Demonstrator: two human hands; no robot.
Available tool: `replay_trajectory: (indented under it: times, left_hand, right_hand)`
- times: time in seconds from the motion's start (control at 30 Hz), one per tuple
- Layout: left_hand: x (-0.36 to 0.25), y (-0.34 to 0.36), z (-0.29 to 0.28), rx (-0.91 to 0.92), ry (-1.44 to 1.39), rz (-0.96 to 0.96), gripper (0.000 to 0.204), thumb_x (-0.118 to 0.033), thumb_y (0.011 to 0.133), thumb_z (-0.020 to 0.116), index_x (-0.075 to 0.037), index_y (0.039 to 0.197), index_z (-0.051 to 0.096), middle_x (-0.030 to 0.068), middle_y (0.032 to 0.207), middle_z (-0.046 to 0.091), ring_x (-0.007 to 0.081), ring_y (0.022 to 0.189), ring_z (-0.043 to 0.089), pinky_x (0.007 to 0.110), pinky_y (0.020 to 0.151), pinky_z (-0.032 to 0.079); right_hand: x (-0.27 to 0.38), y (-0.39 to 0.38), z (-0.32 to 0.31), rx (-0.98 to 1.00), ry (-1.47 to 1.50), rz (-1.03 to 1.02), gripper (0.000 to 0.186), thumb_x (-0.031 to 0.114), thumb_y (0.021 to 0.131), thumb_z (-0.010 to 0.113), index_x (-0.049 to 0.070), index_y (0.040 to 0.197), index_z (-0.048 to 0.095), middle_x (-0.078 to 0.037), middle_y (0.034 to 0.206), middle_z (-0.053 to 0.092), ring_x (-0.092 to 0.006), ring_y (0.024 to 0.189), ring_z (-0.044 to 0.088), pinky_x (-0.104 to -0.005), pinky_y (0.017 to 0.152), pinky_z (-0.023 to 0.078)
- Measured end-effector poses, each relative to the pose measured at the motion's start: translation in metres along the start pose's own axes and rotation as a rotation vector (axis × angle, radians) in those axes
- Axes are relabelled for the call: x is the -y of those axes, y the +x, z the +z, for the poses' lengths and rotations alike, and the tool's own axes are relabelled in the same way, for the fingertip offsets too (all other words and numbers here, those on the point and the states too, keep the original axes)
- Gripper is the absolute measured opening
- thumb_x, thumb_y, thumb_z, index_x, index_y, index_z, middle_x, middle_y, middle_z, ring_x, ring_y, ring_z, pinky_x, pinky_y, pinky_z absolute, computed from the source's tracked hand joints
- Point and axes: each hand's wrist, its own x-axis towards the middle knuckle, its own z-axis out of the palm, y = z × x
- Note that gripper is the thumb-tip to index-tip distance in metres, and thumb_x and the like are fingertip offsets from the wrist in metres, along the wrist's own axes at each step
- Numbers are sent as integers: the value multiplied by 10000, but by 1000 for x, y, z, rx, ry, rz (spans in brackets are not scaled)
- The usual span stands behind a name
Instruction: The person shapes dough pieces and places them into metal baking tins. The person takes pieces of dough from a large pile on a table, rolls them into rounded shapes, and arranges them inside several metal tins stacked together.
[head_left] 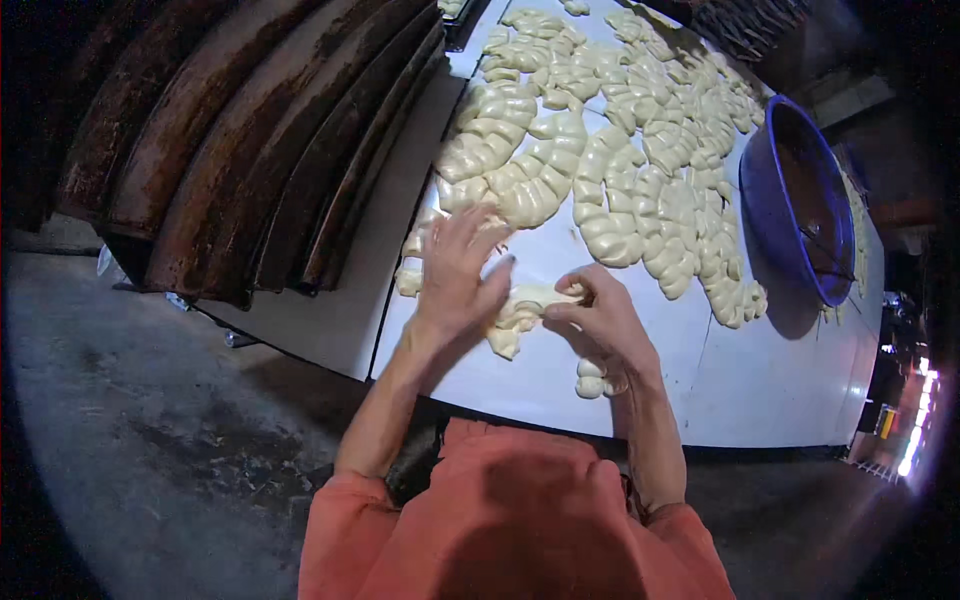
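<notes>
Pale, glossy pieces of dough (640,205) lie packed in clusters over the white table (640,345). My left hand (460,270) is open, its fingers spread at the near-left edge of the clusters; whether its fingertips press on the dough there I cannot tell. With thumb and fingers my right hand (605,315) pinches the right end of a flattened dough strip (540,295). That strip stretches between my two hands, just above a crumpled dough piece (508,335). Small rounded dough pieces (592,378) sit under my right wrist, partly hidden by it.
A deep blue basin (765,205), brown inside, with a thin dark stick in it, stands at the table's right side. Dark, rusty metal trays (230,160) are stacked at the left, beside the table edge. Concrete floor (180,420) shows at the lower left.
</notes>
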Motion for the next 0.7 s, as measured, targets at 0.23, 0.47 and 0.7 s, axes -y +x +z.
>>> replay_trajectory:
  times: [0.23, 0.47, 0.7]
  left_hand:
    - [-53, -9, 21, 333, -308, -150, 896, -244, 855, 707, -28, 1575, 220, 142, 1057, 689, 308, 1060, 620, 477, 1040, 321]
    - [-51, -11, 18, 274, -367, -106, 917, -173, 857, 692, -45, 1592, 160, 100, 926, 691, 267, 879, 652, 422, 931, 380]
    - [-54, -13, 28, 202, -301, -113, 971, -191, 831, 710, -12, 1593, 135, 155, 1163, 651, 275, 963, 640, 408, 942, 374]
  right_hand:
    - [1, 3, -15, 41, 34, -83, 372, 210, 843, 717, 19, 1137, 592, -94, 896, 645, -141, 783, 594, -303, 687, 497]
    - [-10, 11, -25, 187, -175, -68, 309, 130, 850, 738, -15, 1083, 597, -64, 898, 655, -133, 788, 616, -285, 714, 513]
    - [-2, 3, -16, 149, 253, 4, 238, 134, 930, 678, 4, 1113, 601, -30, 864, 629, -83, 706, 574, -226, 619, 472]
